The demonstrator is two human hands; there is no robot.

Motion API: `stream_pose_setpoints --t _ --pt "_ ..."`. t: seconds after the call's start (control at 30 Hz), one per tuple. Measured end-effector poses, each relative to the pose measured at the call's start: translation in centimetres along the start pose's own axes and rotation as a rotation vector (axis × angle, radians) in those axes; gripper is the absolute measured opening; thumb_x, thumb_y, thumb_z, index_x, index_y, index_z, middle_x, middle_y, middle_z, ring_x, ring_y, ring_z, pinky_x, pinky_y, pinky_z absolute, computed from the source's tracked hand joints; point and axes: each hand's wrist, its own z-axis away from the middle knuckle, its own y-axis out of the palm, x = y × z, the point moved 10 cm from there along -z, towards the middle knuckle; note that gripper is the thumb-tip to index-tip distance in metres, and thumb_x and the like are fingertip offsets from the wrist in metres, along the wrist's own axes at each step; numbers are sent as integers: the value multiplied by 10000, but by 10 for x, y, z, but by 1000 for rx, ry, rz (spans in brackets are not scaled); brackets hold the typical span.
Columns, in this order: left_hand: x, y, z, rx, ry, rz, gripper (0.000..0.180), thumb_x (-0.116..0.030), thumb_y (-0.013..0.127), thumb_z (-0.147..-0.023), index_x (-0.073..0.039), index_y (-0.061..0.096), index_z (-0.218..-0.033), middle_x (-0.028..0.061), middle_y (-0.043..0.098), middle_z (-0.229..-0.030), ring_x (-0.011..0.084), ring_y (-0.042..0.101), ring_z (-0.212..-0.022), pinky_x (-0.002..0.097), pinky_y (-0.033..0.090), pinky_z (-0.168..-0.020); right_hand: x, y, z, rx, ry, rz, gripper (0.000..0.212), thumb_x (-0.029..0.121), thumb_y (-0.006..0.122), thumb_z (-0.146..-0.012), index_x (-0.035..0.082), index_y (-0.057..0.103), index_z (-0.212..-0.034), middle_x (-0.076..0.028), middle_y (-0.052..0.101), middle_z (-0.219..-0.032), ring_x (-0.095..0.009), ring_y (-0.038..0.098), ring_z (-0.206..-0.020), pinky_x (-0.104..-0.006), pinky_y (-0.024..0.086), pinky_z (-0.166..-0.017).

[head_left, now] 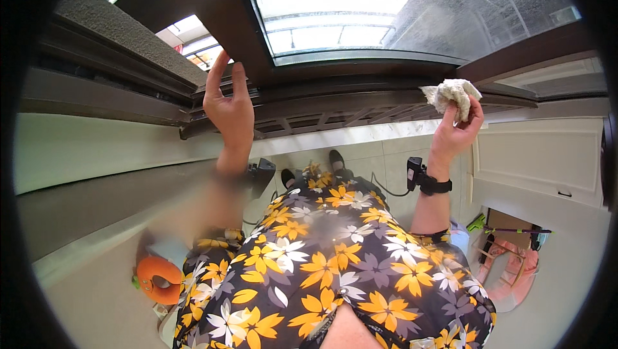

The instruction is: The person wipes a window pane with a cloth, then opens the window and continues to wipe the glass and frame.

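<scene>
A crumpled off-white cloth (456, 93) is pinched in my right hand (453, 135), held up close to the lower right part of the dark brown window frame (360, 73). Whether the cloth touches the frame cannot be made out. My left hand (232, 107) is raised at the left side of the window, its fingers stretched upward and apart with nothing in them. Its fingertips reach the dark upright (235, 27) beside a narrow opening; contact is unclear. Between my hands stands the glass pane (418, 14), which looks streaked and speckled.
Below the window runs a dark slatted rail (322, 119) above a pale ledge. A white cabinet (541, 156) is at the right. Behind me lie an orange ring-shaped cushion (154, 278), a pink item (515, 278) and a green-and-purple-handled tool (515, 230).
</scene>
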Motion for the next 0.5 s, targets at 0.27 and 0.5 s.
stream_pose_setpoints --t 0.27,0.5 --pt "-5 40 -2 168 28 21 262 -80 785 -845 3 721 -1085 100 734 -1084 170 676 -1008 294 505 -915 15 -12 -4 -67 -93 -14 223 -55 614 -920 -24 554 -1133 -129 611 -1209 -219 593 -1104 -337 478 -991" --pt "-16 79 -2 252 81 -96 151 -113 812 -823 -48 750 -945 37 758 -933 108 685 -903 252 500 -862 -12 -65 -3 -219 94 111 236 44 627 -922 -15 533 -1130 -110 609 -1133 -189 590 -1002 -301 485 -899"
